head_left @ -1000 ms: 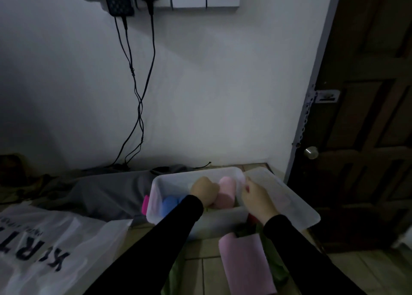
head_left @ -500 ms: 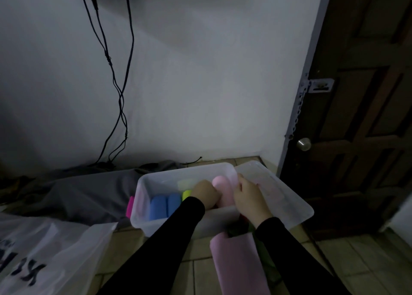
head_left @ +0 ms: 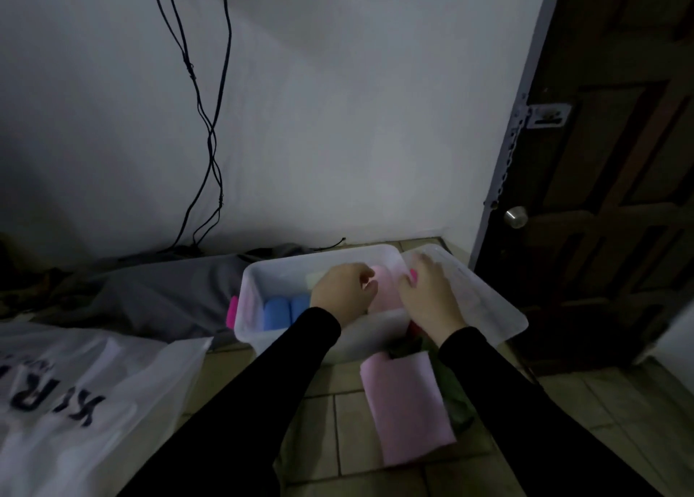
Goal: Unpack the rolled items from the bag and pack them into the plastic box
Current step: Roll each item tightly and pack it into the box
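Pale pink roll [head_left: 386,290] sits at the right end of the clear plastic box [head_left: 248,308], between your two hands. Its long axis looks to run from 6 toward 12 o'clock, parallel to the two blue rolls [head_left: 285,310] at the left end; the dim light makes this hard to be sure of.

Your left hand [head_left: 343,293] is over the box middle, at 9 o'clock from the pink roll, fingers curled loosely with tips at the roll's left flank. I can't tell whether it actually grips. Your right hand [head_left: 428,297] is at 3 o'clock from the roll, above the box's right wall, fingers spread and blurred, holding nothing I can see. A small bright pink bit shows just by its fingers.

Both hands are equally near, one on each flank. So the next move looks like seating this roll: press it down and toward 9 o'clock against its neighbours.

More to pack: a pink folded cloth [head_left: 407,410] lies on the floor tiles at 6 o'clock from the box. The white plastic bag [head_left: 75,402] is well apart at 8 o'clock. The box lid [head_left: 484,301] leans at the box's 3 o'clock side.
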Tool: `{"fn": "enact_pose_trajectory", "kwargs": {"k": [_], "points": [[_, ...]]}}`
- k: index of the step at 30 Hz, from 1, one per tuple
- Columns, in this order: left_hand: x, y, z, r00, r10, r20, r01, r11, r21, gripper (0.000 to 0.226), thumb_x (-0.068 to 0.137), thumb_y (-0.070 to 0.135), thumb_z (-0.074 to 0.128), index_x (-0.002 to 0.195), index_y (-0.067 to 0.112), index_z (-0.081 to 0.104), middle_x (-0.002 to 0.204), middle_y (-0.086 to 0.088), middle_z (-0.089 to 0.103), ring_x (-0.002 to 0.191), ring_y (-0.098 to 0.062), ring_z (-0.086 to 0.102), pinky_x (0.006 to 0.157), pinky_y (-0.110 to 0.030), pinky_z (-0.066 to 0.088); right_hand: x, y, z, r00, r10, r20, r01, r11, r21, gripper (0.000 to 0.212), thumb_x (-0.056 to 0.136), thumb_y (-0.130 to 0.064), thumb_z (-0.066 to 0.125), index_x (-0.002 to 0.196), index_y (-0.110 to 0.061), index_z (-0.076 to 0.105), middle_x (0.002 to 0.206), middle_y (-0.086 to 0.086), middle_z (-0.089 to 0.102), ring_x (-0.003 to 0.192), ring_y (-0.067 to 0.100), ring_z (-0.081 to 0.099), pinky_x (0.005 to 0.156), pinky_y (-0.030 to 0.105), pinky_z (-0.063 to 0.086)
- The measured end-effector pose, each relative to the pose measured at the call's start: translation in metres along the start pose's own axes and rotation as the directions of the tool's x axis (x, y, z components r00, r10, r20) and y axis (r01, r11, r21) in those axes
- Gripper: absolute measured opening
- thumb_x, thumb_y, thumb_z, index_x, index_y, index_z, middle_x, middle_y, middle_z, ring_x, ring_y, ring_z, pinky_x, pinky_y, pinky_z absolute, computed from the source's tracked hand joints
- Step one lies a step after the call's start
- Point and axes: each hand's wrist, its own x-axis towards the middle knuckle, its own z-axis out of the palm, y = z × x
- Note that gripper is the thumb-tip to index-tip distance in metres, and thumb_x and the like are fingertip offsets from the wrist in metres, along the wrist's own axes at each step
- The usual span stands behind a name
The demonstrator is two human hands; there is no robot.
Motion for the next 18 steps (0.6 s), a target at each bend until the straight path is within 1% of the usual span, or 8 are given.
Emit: {"fn": "enact_pose_trajectory", "kwargs": {"k": [3,5,7,9,11,13,15,18], "points": [[-0.031,0.008,-0.012,0.929,0.229,-0.292,-0.231,0.973,0.030,0.024,0.089,0.031,0.054,0.106,0.024,0.070,0.097,0.003,0.067,0.090,-0.016,0.061,0.077,-0.029,0.052,-0.029,-0.007,-0.015,0.979,-0.111,-0.169,0.129,0.987,0.099,0.043,0.093,-0.024,0.054,0.134,-0.014,0.047,0.132,0.005,0.055,0.121,0.021,0.053,0.099,0.039,0.047],[-0.059,0.001,-0.006,0.865,0.368,-0.341,-0.381,0.924,0.031,0.023,0.081,0.031,0.055,0.096,0.023,0.071,0.088,0.004,0.065,0.082,-0.015,0.061,0.068,-0.028,0.051,-0.060,-0.002,-0.017,0.976,-0.101,-0.195,0.129,0.982,0.135,0.040,0.091,-0.024,0.057,0.130,-0.016,0.051,0.125,0.000,0.058,0.116,0.015,0.055,0.095,0.030,0.048],[-0.086,-0.013,0.006,0.843,0.466,-0.267,-0.482,0.876,0.009,0.031,0.073,0.037,0.055,0.097,0.023,0.069,0.089,0.003,0.063,0.083,-0.016,0.060,0.068,-0.026,0.050,-0.088,0.010,-0.011,0.988,-0.081,-0.132,0.087,0.995,0.043,0.031,0.090,-0.027,0.058,0.120,-0.017,0.056,0.111,-0.002,0.058,0.105,0.014,0.057,0.085,0.026,0.049],[-0.105,-0.025,0.020,0.875,0.479,-0.072,-0.482,0.876,-0.034,0.055,0.068,0.049,0.057,0.116,0.024,0.062,0.107,0.002,0.059,0.098,-0.017,0.057,0.081,-0.029,0.050,-0.104,0.018,-0.004,1.000,-0.001,-0.024,0.000,0.999,-0.035,0.027,0.089,-0.030,0.059,0.111,-0.015,0.061,0.104,0.001,0.062,0.097,0.019,0.059,0.078,0.028,0.048],[-0.119,-0.034,0.034,0.902,0.404,0.152,-0.405,0.914,-0.021,0.093,0.061,0.067,0.061,0.141,0.023,0.040,0.133,0.002,0.046,0.122,-0.017,0.045,0.103,-0.034,0.041,-0.115,0.021,0.004,0.994,0.082,0.072,-0.077,0.995,-0.067,0.031,0.090,-0.034,0.056,0.113,-0.014,0.061,0.108,0.005,0.064,0.098,0.021,0.060,0.080,0.029,0.049],[-0.129,-0.038,0.051,0.906,0.299,0.300,-0.324,0.945,0.039,0.123,0.054,0.076,0.066,0.152,0.022,0.013,0.154,0.000,0.022,0.142,-0.017,0.022,0.117,-0.036,0.023,-0.121,0.017,0.008,0.985,0.125,0.117,-0.111,0.986,-0.122,0.036,0.091,-0.038,0.053,0.117,-0.013,0.058,0.112,0.005,0.063,0.101,0.021,0.059,0.082,0.029,0.048],[-0.134,-0.036,0.063,0.908,0.263,0.327,-0.298,0.953,0.059,0.136,0.051,0.080,0.066,0.153,0.021,-0.001,0.160,0.001,0.003,0.147,-0.018,0.005,0.120,-0.039,0.013,-0.122,0.015,0.015,0.984,0.136,0.113,-0.119,0.982,-0.148,0.038,0.091,-0.040,0.052,0.116,-0.012,0.058,0.112,0.007,0.064,0.101,0.021,0.059,0.083,0.030,0.049],[-0.134,-0.028,0.074,0.934,0.262,0.244,-0.282,0.958,0.051,0.135,0.054,0.080,0.065,0.153,0.020,-0.005,0.160,0.001,0.002,0.147,-0.018,0.004,0.119,-0.038,0.011,-0.121,0.011,0.019,0.980,0.169,0.101,-0.150,0.974,-0.173,0.038,0.092,-0.038,0.050,0.117,-0.012,0.059,0.112,0.007,0.066,0.101,0.023,0.061,0.084,0.031,0.049]]}}
